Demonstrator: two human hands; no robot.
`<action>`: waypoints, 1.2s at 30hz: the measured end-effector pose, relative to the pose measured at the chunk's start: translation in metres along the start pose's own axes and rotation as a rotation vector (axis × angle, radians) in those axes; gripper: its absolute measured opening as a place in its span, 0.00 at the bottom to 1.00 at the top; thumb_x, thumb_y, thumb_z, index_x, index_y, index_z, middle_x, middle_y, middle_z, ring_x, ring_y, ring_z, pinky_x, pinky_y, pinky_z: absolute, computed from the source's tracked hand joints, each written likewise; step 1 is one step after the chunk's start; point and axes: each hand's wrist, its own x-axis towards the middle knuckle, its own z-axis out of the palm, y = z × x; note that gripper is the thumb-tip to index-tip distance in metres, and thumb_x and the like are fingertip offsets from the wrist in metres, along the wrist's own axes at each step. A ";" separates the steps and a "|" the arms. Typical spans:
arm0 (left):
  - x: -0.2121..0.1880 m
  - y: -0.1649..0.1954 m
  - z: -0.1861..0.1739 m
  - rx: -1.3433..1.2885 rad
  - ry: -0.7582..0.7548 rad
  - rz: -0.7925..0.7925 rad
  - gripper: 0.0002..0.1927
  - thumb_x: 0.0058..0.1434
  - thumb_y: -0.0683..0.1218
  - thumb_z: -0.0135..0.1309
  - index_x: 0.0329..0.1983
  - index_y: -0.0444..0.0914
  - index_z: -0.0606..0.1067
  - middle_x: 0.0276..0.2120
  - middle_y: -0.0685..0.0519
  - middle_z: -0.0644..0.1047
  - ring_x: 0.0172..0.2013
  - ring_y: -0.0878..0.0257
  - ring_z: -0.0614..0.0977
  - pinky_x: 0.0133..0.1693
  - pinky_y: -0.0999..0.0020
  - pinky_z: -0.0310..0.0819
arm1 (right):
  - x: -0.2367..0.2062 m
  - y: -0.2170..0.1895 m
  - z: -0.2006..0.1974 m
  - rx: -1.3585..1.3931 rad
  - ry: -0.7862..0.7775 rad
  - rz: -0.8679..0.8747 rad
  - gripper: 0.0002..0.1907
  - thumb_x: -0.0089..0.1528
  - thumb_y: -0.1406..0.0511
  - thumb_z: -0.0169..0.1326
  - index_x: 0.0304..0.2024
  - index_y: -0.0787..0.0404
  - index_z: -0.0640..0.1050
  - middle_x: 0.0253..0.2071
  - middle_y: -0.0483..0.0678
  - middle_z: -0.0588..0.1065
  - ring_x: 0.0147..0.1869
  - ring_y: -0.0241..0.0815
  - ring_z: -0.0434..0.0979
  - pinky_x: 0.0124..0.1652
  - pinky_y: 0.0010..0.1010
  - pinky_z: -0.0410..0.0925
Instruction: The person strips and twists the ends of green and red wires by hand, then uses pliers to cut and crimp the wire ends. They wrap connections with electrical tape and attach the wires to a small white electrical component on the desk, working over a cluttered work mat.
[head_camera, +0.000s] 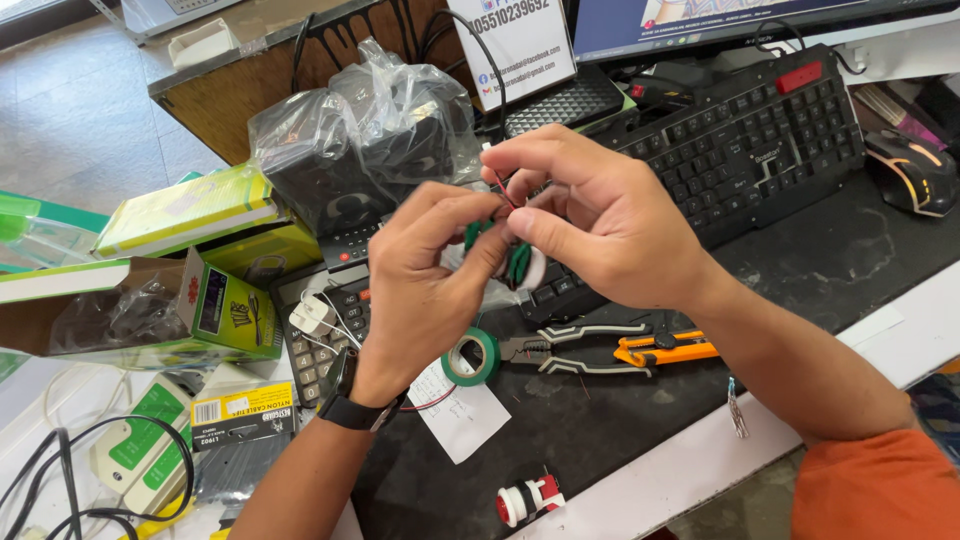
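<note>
Held up over the table (830, 270) centre: small green-and-white part (520, 265) with thin red wires (503, 188), pinched between left hand (425, 270) and right hand (590, 215), both closed. Probably light, fiddly, delicate; best gripped by body, not leads.

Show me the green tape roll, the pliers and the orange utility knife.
green tape roll (472, 357), head view, on its outer band.
pliers (575, 350), head view, on the handles.
orange utility knife (668, 349), head view, on its body.

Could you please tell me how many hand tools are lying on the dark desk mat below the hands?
2: grey-handled pliers lying beside the green tape roll, and an orange utility knife just right of them, touching or overlapping the pliers' handles. Others may be hidden under the hands or clutter.
</note>
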 end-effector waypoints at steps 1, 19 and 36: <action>0.000 0.001 0.000 0.028 0.027 0.012 0.09 0.65 0.39 0.64 0.48 0.37 0.80 0.40 0.53 0.79 0.37 0.67 0.81 0.38 0.72 0.74 | 0.001 -0.001 0.001 -0.029 -0.002 0.023 0.20 0.69 0.75 0.52 0.64 0.67 0.71 0.59 0.47 0.69 0.58 0.33 0.73 0.52 0.25 0.74; -0.003 0.001 0.007 0.175 0.069 0.095 0.09 0.66 0.38 0.63 0.48 0.36 0.77 0.42 0.49 0.82 0.40 0.58 0.85 0.42 0.68 0.78 | 0.005 -0.009 0.008 -0.500 0.111 -0.128 0.13 0.68 0.75 0.53 0.55 0.66 0.77 0.42 0.49 0.73 0.41 0.39 0.76 0.41 0.28 0.71; 0.002 -0.005 -0.006 -0.193 -0.183 -0.086 0.10 0.71 0.40 0.58 0.54 0.33 0.76 0.39 0.53 0.84 0.39 0.68 0.83 0.44 0.72 0.78 | 0.008 -0.005 -0.001 -0.596 0.044 -0.082 0.02 0.69 0.72 0.51 0.43 0.66 0.74 0.40 0.52 0.71 0.41 0.51 0.76 0.39 0.37 0.68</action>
